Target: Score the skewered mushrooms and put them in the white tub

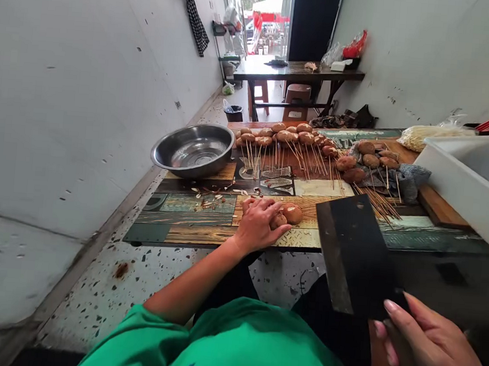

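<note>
left hand (258,224) flat on table (191,219), fingers resting on two brown mushrooms (287,216) near front edge. right hand (430,350) clamped on cleaver (351,253) handle, blade raised just beside left fingers. risk: fingertips lie near blade's path, round mushrooms may roll under loose hold. skewered mushrooms (292,137) and steel bowl (194,150) well apart behind.

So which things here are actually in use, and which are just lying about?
In use:
left hand on the mushrooms
right hand holding the cleaver
skewered mushrooms

Lying about:
steel bowl
white tub
grey cloth
far table
</note>
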### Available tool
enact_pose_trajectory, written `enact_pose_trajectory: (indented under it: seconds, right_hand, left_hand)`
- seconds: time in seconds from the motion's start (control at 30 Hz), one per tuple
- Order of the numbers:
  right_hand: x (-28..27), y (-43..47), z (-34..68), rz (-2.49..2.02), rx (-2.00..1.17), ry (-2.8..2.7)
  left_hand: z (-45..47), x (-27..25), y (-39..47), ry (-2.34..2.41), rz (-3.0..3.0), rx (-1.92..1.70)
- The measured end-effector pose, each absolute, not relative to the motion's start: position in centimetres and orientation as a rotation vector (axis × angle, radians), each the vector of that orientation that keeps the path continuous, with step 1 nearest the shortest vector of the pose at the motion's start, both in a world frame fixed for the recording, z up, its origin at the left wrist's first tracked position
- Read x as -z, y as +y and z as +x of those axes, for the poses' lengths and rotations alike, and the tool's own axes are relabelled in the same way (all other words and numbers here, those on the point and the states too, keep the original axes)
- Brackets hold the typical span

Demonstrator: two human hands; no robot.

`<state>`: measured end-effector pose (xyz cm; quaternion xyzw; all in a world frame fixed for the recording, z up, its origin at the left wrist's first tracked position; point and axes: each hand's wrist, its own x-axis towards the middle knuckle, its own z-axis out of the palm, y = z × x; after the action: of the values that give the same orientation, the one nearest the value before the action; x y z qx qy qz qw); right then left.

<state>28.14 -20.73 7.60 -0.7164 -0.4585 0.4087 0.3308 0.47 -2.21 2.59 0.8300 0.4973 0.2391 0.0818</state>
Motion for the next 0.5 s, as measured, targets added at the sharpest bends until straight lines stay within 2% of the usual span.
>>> enact_pose_trajectory:
  seconds: [0.23, 0.5]
  right_hand:
    - [-8.8, -16.1, 28.4, -1.795, -1.454, -1.309]
    - [-8.8, -14.3, 29.1, -1.788, -1.542, -1.289]
  left_hand:
    - [2.0, -1.9, -2.4, 1.367, 2.503, -0.784]
    - [1.9, -0.9, -2.1, 1.275, 2.57, -0.828]
